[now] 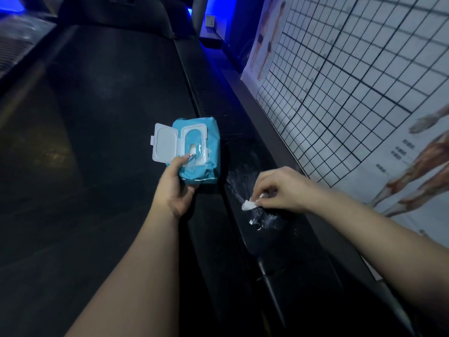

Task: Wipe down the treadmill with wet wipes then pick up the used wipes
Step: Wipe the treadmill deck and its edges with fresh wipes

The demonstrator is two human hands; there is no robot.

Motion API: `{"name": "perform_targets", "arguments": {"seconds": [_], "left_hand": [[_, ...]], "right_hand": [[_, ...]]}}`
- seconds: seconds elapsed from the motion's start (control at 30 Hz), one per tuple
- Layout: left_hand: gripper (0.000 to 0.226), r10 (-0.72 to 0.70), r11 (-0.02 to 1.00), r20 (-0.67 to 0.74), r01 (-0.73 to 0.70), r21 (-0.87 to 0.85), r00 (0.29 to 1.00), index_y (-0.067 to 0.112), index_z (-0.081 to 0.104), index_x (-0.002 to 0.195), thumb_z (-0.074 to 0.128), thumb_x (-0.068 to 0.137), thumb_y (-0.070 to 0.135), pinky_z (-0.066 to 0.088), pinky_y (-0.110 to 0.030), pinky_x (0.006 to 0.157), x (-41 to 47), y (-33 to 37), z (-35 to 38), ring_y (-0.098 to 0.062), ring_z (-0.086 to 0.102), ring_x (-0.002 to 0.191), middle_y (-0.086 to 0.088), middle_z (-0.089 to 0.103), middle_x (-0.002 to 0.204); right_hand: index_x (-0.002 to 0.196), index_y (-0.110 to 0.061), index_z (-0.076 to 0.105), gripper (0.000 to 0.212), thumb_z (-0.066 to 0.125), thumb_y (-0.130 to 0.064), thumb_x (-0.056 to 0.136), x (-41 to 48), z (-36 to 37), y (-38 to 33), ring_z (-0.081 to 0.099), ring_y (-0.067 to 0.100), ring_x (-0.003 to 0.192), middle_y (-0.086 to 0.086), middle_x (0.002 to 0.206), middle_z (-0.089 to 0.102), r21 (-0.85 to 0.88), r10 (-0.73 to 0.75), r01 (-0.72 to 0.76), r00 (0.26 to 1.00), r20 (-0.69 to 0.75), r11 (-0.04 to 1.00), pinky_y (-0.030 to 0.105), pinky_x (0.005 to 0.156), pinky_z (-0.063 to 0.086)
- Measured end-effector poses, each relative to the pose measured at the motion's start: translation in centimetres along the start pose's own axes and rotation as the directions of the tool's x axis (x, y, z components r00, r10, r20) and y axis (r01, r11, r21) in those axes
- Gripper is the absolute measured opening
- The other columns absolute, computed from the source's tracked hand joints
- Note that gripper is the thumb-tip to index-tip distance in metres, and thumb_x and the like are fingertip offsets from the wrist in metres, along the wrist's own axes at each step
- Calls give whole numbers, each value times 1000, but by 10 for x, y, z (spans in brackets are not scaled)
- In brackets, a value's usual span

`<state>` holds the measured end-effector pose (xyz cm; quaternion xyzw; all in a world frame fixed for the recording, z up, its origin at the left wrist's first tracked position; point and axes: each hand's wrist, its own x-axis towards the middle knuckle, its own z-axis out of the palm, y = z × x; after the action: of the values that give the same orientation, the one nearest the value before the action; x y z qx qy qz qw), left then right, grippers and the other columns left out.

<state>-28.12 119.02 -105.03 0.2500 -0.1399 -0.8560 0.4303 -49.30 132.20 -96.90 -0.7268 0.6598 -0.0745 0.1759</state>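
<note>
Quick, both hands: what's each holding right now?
Left hand: grips the wipes pack.
Right hand: pinches a crumpled wipe at the treadmill's side rail.

Turquoise wipes pack (194, 152) with its white flip lid (164, 147), a plain white wipe (248, 205), whitish wet streaks (239, 183) across the black side rail (255, 154), black treadmill belt (109, 93), white wall chart (352, 69) gridded in black lines, blue glow (213, 6) behind

The black treadmill (109, 122) has a wide, dim belt, and its right side rail is streaked with what looks like wet smears. The left hand (176, 190) holds a teal pack of wipes (196, 132) over the belt's right edge, its white flip lid open. The right hand (279, 190) pinches a small crumpled white wipe (248, 205) against the rail.
</note>
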Motion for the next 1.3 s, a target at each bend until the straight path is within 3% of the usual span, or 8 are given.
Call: {"name": "perform_targets", "arguments": {"seconds": [0.37, 0.47, 0.57, 0.67, 0.87, 0.97, 1.13, 1.3], "left_hand": [[37, 7, 1000, -7, -7, -14, 1000, 5, 61, 136, 59, 100, 11, 63, -37, 88, -1, -1, 0, -26, 74, 113, -15, 73, 129], [36, 9, 1000, -10, -9, -9, 1000, 5, 62, 136, 58, 100, 10, 64, -36, 86, -1, -2, 0, -26, 74, 112, -15, 73, 129], [36, 12, 1000, -8, -12, -15, 1000, 5, 61, 136, 57, 100, 10, 63, -37, 89, 0, -2, 0, -26, 74, 113, -15, 73, 129], [38, 17, 1000, 4, -17, -10, 1000, 5, 61, 137, 57, 100, 10, 63, -37, 89, 0, -2, 0, -26, 74, 112, -15, 73, 129], [39, 32, 999, -6, -32, -6, 999, 4, 61, 138, 58, 100, 10, 63, -37, 90, 0, -3, 0, -25, 75, 110, -15, 73, 128], [39, 33, 999, -13, -33, -25, 999, 4, 61, 138, 59, 100, 9, 64, -36, 84, -1, -4, 1, -25, 76, 108, -15, 74, 126], [40, 44, 999, -16, -45, -26, 999, 5, 60, 140, 59, 100, 10, 63, -34, 81, -4, -5, 1, -25, 75, 109, -15, 74, 128], [33, 48, 999, -26, -48, -26, 999, 5, 63, 133, 59, 100, 9, 63, -33, 80, -4, -5, 2, -24, 76, 106, -15, 75, 125]], "right_hand": [[86, -24, 77, 11, 77, -14, 82, -27, -8, -10, 64, -1, 77, -11, 88, 67, 47, 29, -38, 981, 189, 998, 19, 70, 50], [86, -27, 77, 10, 80, -18, 81, -21, -22, 2, 66, 3, 80, -12, 87, 69, 135, 134, -126, 989, -57, 983, 22, 75, 52], [84, -25, 74, 6, 76, -20, 85, -13, -25, 15, 64, 6, 75, -11, 84, 67, 107, 298, -279, 915, -271, 954, 22, 71, 50], [87, -26, 71, 7, 68, -19, 89, -10, -16, 22, 57, 9, 78, -16, 79, 55, -104, 351, -380, 910, -220, 919, 12, 60, 35], [76, -30, 73, 7, 75, -24, 78, -16, -25, 1, 63, 1, 77, -11, 74, 69, -117, 404, -399, 915, 21, 910, 22, 65, 49], [79, -26, 75, 6, 74, -21, 76, -17, -22, -17, 64, 1, 77, -9, 74, 72, -154, 374, -357, 922, 100, 921, 15, 60, 45], [76, -21, 72, 4, 72, -16, 75, -15, -13, -39, 65, 9, 74, -8, 76, 70, -166, 439, -424, 896, 65, 891, 20, 54, 46], [73, -18, 72, 7, 78, -19, 73, -13, 1, -52, 70, 14, 78, -4, 79, 74, -70, 505, -501, 862, 40, 862, 31, 69, 60]]}}
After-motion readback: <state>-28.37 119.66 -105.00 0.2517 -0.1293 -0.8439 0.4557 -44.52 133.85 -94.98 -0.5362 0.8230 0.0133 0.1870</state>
